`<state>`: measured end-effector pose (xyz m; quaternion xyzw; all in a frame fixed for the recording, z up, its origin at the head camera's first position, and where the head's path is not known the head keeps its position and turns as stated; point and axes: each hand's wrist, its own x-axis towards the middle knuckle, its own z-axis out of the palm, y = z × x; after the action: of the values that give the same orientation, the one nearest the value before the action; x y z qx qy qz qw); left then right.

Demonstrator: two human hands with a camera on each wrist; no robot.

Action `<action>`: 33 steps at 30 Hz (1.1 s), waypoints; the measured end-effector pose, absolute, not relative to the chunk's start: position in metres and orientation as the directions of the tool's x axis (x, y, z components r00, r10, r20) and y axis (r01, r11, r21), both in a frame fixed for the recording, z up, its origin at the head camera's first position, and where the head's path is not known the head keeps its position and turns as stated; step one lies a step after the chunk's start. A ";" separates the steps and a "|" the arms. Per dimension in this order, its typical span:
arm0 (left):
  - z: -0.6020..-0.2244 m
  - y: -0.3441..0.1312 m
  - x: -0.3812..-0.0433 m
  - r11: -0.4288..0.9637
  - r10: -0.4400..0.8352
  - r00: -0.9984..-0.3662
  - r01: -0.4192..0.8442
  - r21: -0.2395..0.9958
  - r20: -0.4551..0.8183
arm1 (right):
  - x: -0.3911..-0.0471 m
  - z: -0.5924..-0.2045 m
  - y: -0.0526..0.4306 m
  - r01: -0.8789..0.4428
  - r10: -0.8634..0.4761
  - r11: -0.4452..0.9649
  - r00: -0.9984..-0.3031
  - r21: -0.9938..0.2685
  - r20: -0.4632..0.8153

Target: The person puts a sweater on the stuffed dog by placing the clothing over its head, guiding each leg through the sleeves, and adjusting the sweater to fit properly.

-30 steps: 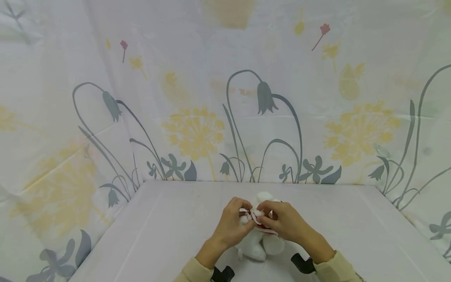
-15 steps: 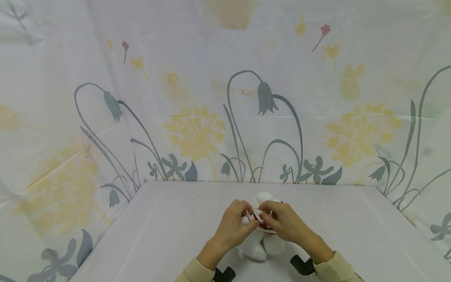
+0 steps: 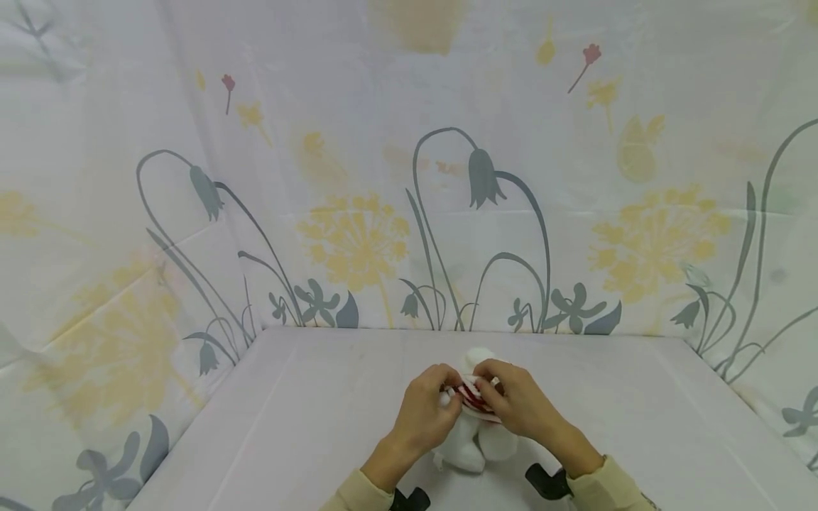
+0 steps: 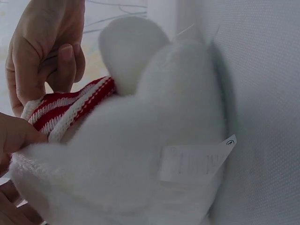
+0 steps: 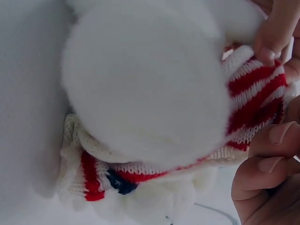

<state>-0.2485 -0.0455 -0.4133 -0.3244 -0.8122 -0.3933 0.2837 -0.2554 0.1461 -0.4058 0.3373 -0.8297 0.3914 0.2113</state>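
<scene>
A white plush toy [image 3: 461, 454] lies on the table between both hands, its rounded limbs toward me. Around its body is a red-and-white striped knitted sweater [image 5: 253, 93], with a dark blue patch low in the right wrist view. My left hand [image 3: 427, 413] pinches the knit at its left side, thumb close to the plush in the left wrist view. From the other side my right hand [image 3: 522, 402] grips the sweater's edge between thumb and fingers. Part of the toy's upper body is hidden behind the hands. A white printed label [image 4: 192, 161] sticks out of the plush.
The white table [image 3: 307, 426] spreads out around the toy. Behind it hangs a pale curtain [image 3: 358, 106] with flower prints. Black wrist devices [image 3: 548, 481] sit below both wrists, near the sleeves.
The left fingers have shifted slightly along the knit. More of the red stripes shows between the hands now. The toy stays in nearly the same place.
</scene>
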 end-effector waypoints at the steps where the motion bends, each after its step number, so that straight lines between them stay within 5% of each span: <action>1: -0.413 -0.045 -0.248 0.488 0.305 -0.629 0.748 0.450 0.715 | -0.255 -0.405 0.147 -0.715 -0.385 0.466 -0.695 -0.522 0.607; 12: -0.415 -0.046 -0.249 0.619 0.328 -0.610 0.716 0.323 0.722 | -0.258 -0.402 0.152 -0.571 -0.284 0.500 -0.818 -0.651 0.500; 19: -0.415 -0.050 -0.248 0.670 0.391 -0.697 0.663 0.333 0.601 | -0.259 -0.402 0.155 -0.449 -0.209 0.496 -0.893 -0.744 0.399; 28: -0.415 -0.048 -0.252 0.541 0.308 -0.665 0.711 0.450 0.680 | -0.256 -0.401 0.151 -0.570 -0.345 0.421 -0.820 -0.705 0.457; 33: -0.415 -0.047 -0.252 0.546 0.311 -0.701 0.684 0.484 0.641 | -0.255 -0.402 0.149 -0.614 -0.375 0.450 -0.789 -0.648 0.487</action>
<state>-0.2517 -0.0475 -0.4154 -0.2951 -0.8430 -0.3743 0.2494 -0.2549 0.1488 -0.4022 0.2943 -0.8402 0.4341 0.1377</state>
